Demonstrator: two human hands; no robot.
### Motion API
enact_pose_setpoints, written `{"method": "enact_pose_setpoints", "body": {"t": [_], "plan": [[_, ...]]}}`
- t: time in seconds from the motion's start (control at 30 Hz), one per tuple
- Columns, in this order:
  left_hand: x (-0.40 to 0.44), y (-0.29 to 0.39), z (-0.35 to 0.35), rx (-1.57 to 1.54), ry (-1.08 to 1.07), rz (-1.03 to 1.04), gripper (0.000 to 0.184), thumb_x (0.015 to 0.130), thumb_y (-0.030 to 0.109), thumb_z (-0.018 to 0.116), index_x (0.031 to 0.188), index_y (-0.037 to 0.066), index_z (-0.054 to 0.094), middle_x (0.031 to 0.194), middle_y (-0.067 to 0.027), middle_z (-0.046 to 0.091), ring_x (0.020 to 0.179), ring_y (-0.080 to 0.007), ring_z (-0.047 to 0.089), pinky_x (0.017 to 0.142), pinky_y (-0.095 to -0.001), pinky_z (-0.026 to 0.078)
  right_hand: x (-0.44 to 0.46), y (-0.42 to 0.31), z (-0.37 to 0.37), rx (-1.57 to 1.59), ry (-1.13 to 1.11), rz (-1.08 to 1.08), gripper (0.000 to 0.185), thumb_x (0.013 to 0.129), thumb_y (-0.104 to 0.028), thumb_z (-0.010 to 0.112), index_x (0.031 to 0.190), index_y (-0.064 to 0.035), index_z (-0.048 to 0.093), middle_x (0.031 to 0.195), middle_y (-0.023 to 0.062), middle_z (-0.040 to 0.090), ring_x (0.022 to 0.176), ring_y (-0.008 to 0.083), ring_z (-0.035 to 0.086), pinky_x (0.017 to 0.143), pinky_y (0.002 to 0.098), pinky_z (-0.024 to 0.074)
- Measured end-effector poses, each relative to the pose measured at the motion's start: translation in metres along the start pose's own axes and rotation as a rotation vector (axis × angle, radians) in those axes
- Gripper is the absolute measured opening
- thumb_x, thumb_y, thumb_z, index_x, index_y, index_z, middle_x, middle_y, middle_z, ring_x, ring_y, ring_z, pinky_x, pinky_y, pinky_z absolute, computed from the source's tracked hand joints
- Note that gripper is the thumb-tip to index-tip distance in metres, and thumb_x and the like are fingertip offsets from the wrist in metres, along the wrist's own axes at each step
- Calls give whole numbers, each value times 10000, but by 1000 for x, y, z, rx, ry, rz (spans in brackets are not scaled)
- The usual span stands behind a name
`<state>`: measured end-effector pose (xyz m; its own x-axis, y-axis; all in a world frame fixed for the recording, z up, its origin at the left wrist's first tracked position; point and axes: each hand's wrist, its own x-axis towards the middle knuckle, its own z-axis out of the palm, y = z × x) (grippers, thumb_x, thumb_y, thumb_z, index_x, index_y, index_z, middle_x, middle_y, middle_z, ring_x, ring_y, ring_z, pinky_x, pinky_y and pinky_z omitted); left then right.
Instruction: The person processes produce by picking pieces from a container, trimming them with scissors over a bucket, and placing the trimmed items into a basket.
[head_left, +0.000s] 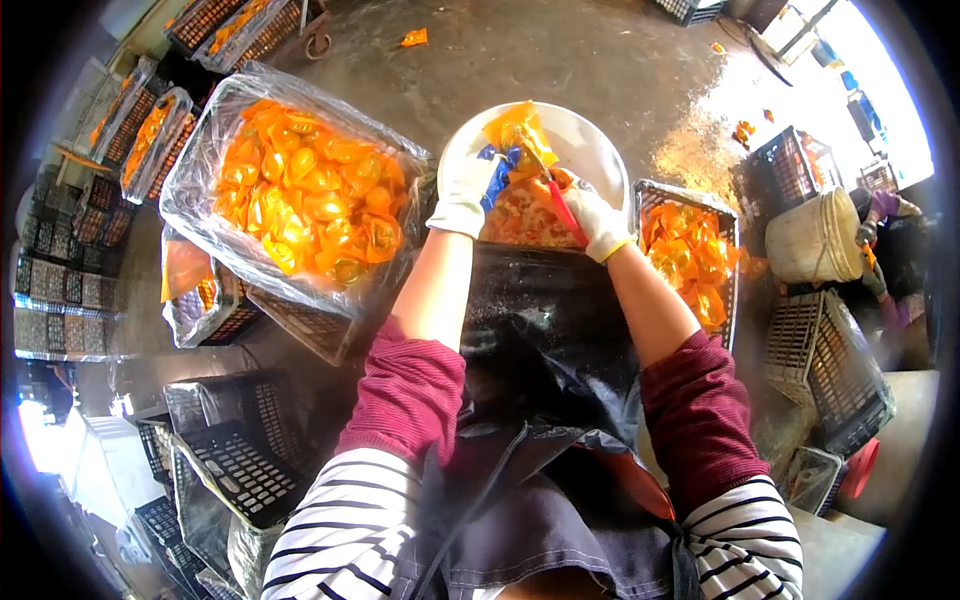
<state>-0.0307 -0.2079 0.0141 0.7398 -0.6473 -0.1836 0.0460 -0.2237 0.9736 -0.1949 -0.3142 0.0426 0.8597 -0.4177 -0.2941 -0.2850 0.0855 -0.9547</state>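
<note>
My left hand (pixel 470 192), in a white glove with blue at the fingers, is closed on an orange plastic packet (pixel 520 128) above a white tub (pixel 458 137). In my right hand (pixel 597 217), also gloved in white, is a red-handled cutting tool (pixel 567 212). Its thin metal end reaches up to the packet; whether it is scissors or a knife, I cannot tell. Inside the tub, below both hands, lies a loose pinkish-orange mass (pixel 530 217). To the left, a plastic-lined crate (pixel 186 190) is filled with orange packets (pixel 305 190).
A black crate (pixel 735 225) with orange plastic pieces (pixel 685 250) stands right of the tub. Beyond it are a large pale bucket (pixel 815 240), more crates (pixel 830 370) and another person's gloved hand (pixel 868 234). Black crates (pixel 240 470) are stacked at lower left. Orange scraps (pixel 414 38) lie on the floor.
</note>
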Motion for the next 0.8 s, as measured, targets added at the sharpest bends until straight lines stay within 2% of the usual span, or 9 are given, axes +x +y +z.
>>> {"method": "enact_pose_setpoints", "body": {"t": [0.07,0.17,0.27,0.37,0.47,0.57,0.67,0.77,0.8], "plan": [[-6,7,-1,-63,22,11,448,848,175,699,1236,23,533,1057,-112,623,903,-193,605,816,-243,529,-16,-23,7,-123,68,29,328,873,-248,673,1114,-34,613,827,1,615,697,64,527,569,220,427],[-4,-1,1,-299,22,215,367,892,341,621,1124,62,568,963,-87,621,881,-188,599,658,-296,511,-13,-21,7,-185,73,30,335,873,-253,672,1120,-34,615,838,11,624,688,78,548,529,240,449],[-26,30,7,-754,-58,30,363,904,357,597,1135,78,570,938,-72,626,891,-189,602,657,-298,512,-12,-14,8,-134,41,-17,329,876,-242,667,1129,-38,618,862,23,636,715,90,574,533,256,480],[-32,35,6,-575,-6,38,386,900,376,599,1143,78,569,966,-74,633,896,-193,599,696,-300,518,-9,-10,8,-126,30,-29,314,879,-220,661,1133,-39,622,883,25,644,756,89,585,571,255,494],[-27,30,1,-418,68,142,348,895,228,650,1143,-8,593,990,-80,652,840,-167,628,751,-256,536,-9,-11,7,-226,41,-31,299,880,-199,656,1129,-36,627,894,26,646,775,82,581,619,248,488],[-34,36,-1,-178,155,224,350,895,241,650,1123,-19,600,954,-79,660,792,-177,631,721,-255,530,-8,-11,6,-225,44,-31,290,880,-192,654,1121,-31,631,897,30,652,769,79,573,654,240,474],[-26,30,-6,-121,90,46,445,886,376,616,1156,28,552,993,-105,637,910,-190,609,736,-299,533,-1,-4,4,-148,21,2,283,879,-192,656,1111,-32,636,897,34,659,758,85,567,660,237,465],[-26,31,-3,-655,-11,-146,400,876,274,648,1190,52,539,1018,-104,637,938,-207,624,738,-314,558,-13,-23,9,-183,31,-2,277,870,-184,664,1104,-37,640,890,38,662,745,91,570,641,240,465],[-30,36,-3,-714,-28,-172,387,873,238,651,1197,60,536,1022,-105,637,936,-211,628,735,-318,565,-18,-30,10,-214,41,-12,276,866,-179,667,1103,-39,641,887,40,662,740,92,572,632,241,467]]}}
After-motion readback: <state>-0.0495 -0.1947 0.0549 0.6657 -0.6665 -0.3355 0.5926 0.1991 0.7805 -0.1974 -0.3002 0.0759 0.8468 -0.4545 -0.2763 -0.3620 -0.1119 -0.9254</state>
